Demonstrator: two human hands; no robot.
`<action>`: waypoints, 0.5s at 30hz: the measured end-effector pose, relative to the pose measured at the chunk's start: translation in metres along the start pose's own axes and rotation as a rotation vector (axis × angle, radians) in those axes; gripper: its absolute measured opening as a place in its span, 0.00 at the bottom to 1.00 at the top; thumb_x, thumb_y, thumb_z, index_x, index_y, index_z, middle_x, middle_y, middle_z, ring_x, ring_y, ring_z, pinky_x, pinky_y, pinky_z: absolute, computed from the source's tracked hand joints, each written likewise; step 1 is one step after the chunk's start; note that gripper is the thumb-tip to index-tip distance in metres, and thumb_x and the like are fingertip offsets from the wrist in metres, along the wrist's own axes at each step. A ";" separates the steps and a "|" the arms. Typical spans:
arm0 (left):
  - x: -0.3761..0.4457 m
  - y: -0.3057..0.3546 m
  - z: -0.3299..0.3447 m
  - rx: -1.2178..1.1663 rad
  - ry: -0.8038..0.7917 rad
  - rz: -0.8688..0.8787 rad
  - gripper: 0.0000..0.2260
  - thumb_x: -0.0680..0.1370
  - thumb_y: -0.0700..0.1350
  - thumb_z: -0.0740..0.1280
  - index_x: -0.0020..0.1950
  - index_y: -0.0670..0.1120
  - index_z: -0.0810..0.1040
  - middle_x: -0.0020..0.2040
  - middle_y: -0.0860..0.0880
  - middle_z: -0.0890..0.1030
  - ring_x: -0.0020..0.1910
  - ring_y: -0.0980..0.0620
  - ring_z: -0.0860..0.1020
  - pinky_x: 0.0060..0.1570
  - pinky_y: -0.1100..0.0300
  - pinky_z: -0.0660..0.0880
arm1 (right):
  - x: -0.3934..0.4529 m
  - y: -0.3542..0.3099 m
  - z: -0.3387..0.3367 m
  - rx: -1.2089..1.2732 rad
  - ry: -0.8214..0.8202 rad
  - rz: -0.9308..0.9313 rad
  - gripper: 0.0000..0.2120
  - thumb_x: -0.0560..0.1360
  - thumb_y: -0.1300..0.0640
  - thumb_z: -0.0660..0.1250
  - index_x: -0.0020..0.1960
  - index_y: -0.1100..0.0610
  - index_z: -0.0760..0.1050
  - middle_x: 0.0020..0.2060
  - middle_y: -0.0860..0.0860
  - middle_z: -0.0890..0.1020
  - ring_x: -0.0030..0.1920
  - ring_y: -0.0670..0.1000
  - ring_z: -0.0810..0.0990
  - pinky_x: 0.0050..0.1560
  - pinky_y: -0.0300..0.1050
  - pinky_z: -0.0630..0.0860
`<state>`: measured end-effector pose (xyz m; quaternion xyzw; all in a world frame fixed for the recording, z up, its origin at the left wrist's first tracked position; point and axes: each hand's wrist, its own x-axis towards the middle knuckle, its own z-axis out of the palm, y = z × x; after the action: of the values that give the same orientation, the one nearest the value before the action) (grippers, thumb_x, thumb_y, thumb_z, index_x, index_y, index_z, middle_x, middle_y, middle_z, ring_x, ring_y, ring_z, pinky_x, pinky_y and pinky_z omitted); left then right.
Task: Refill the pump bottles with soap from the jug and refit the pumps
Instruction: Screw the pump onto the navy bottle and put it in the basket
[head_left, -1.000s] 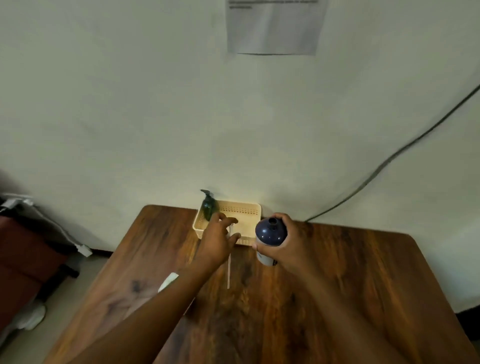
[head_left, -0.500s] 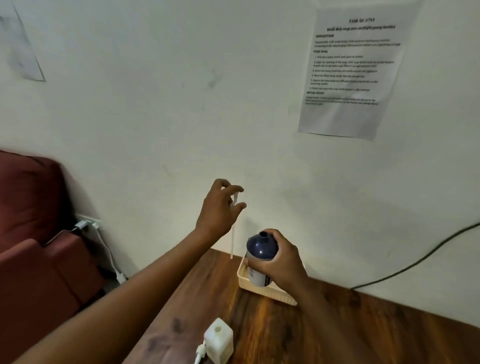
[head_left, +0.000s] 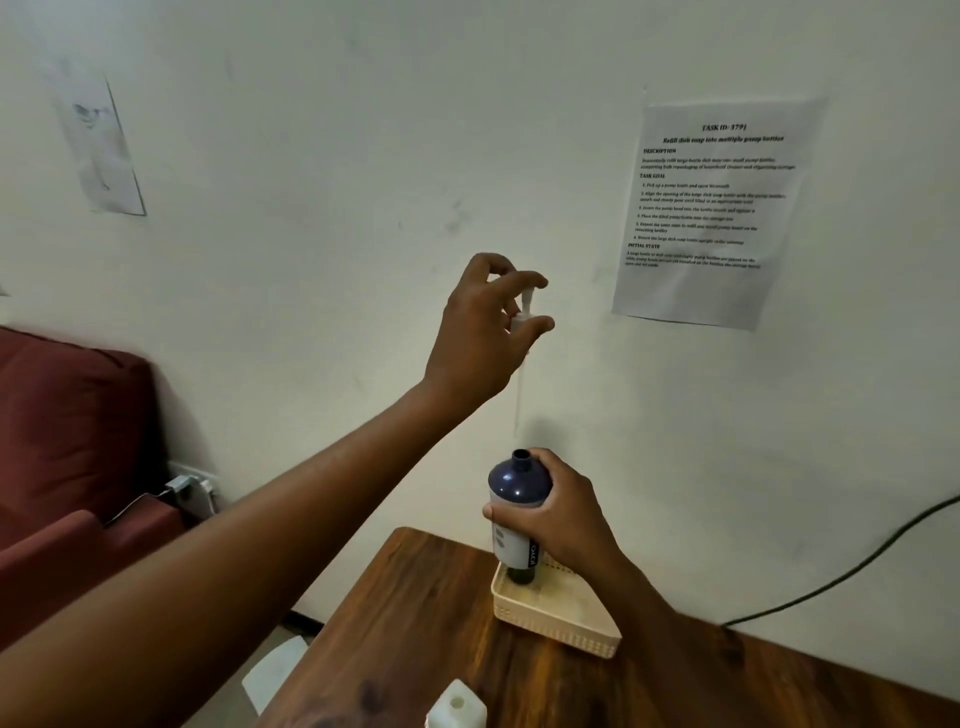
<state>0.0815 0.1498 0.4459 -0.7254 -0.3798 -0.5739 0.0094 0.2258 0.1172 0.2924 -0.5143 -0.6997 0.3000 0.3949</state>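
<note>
Pump (head_left: 523, 332) pinched in left hand (head_left: 480, 332), above open bottle (head_left: 517, 512) (right hand (head_left: 563, 519) gripping)

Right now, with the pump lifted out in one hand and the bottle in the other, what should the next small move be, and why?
Probably set the pump aside. The left hand pinches it high above the bottle, its tube hanging clear of the open neck. The right hand grips the bottle over the basket, and the jug needs a free hand for pouring.

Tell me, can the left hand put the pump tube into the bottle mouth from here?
Probably yes. The left hand holds the pump above the bottle; its mouth is open and the right hand grips lower down.
</note>
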 end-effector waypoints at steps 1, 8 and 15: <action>-0.001 0.002 0.001 -0.004 -0.003 0.010 0.15 0.73 0.42 0.79 0.59 0.45 0.84 0.57 0.48 0.74 0.41 0.51 0.80 0.45 0.55 0.82 | 0.001 -0.003 -0.002 -0.002 0.005 0.000 0.33 0.65 0.44 0.82 0.63 0.42 0.68 0.53 0.34 0.74 0.50 0.44 0.77 0.43 0.23 0.70; -0.007 0.008 0.008 -0.020 0.018 0.046 0.16 0.74 0.42 0.79 0.60 0.45 0.84 0.58 0.47 0.74 0.41 0.55 0.79 0.47 0.59 0.81 | 0.004 -0.009 -0.009 -0.025 0.022 -0.016 0.33 0.64 0.42 0.82 0.64 0.44 0.70 0.55 0.38 0.77 0.54 0.46 0.79 0.54 0.37 0.78; -0.018 0.006 0.019 -0.017 -0.008 0.033 0.16 0.74 0.43 0.79 0.61 0.45 0.84 0.59 0.47 0.75 0.44 0.54 0.79 0.48 0.60 0.82 | 0.007 -0.013 -0.016 -0.042 0.058 -0.020 0.33 0.65 0.43 0.81 0.65 0.46 0.70 0.60 0.43 0.79 0.57 0.48 0.79 0.58 0.42 0.79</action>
<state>0.0993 0.1439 0.4266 -0.7340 -0.3629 -0.5739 0.0109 0.2321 0.1199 0.3130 -0.5237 -0.6993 0.2662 0.4073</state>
